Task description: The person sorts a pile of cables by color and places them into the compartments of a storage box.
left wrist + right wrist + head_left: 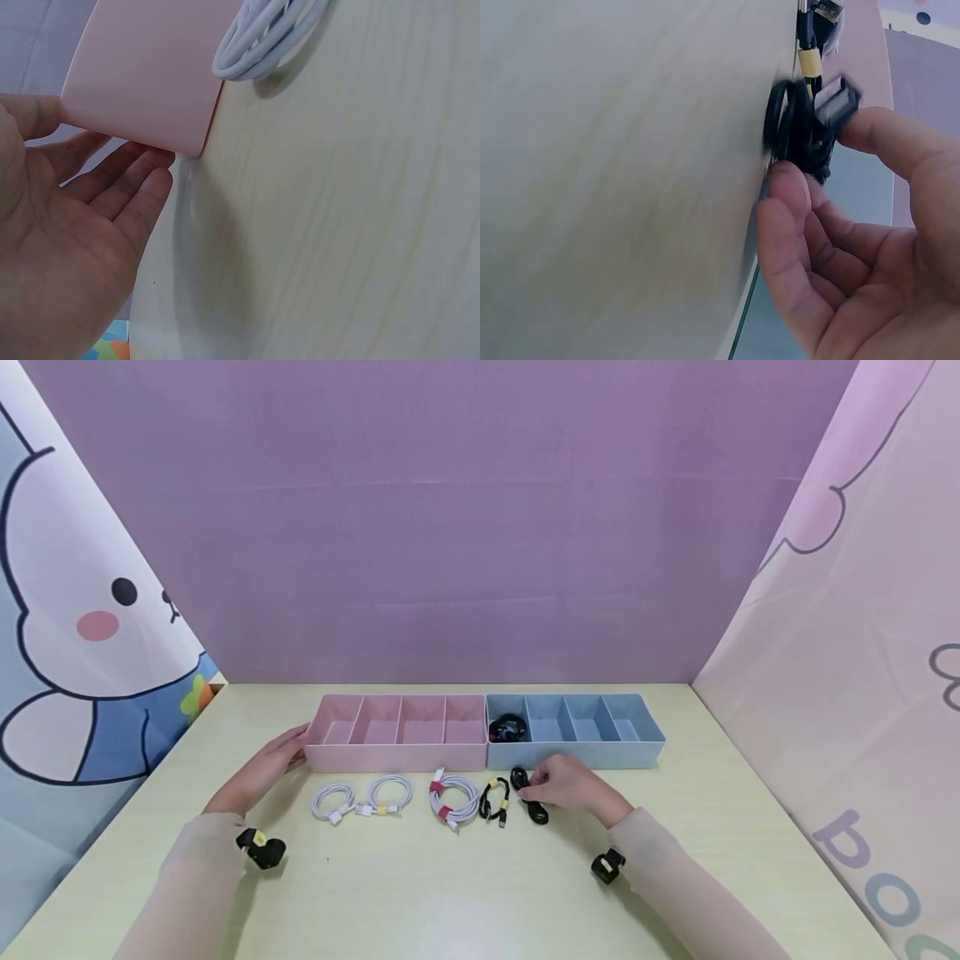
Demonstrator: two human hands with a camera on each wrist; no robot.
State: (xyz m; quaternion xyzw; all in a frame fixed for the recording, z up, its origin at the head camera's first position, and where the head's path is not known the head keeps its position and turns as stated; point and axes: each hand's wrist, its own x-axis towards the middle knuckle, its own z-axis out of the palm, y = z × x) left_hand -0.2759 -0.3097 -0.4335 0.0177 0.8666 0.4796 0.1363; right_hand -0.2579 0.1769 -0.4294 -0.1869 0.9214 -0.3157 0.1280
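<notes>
My right hand (566, 783) pinches a coiled black cable (537, 812) between thumb and fingertips, in front of the blue divided box (577, 756). In the right wrist view the black bundle (799, 131) looks blurred, with a dark plug (838, 105) near the thumb. My left hand (266, 768) touches the left end of the pink divided box (397, 759). Its fingers lie along the end wall in the left wrist view, loosely bent. Another black coiled cable (508, 727) lies in the blue box's leftmost compartment.
A row of coiled cables lies before the boxes: a white one (333, 802) at left, a yellow-tied white one (390, 792), a red-tied white one (454, 799) and a yellow-tied black one (493, 802). Behind stands a purple backdrop (465, 543), with printed cloth on both sides.
</notes>
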